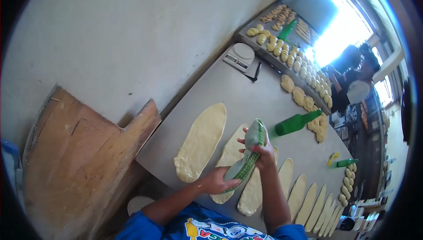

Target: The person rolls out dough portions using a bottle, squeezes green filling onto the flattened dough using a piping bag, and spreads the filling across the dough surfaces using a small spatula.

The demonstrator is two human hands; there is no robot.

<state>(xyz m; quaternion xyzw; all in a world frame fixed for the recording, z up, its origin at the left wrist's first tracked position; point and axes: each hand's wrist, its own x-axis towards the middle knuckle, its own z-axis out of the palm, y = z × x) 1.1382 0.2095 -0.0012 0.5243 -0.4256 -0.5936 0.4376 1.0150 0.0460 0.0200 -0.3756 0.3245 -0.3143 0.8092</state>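
Pouch [245, 165] of pale, green-edged plastic, gripped by left hand [219, 181] and right hand [265, 154], seems mid-adjustment, likely calling next for steady support.

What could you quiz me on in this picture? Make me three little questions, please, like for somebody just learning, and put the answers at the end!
1. What are the left hand and the right hand holding together?
2. True or false: the white scale sits on the table.
3. Which colour is the bottle nearest the hands?
A) red
B) green
C) yellow

Key:
1. A bag with green markings
2. True
3. B
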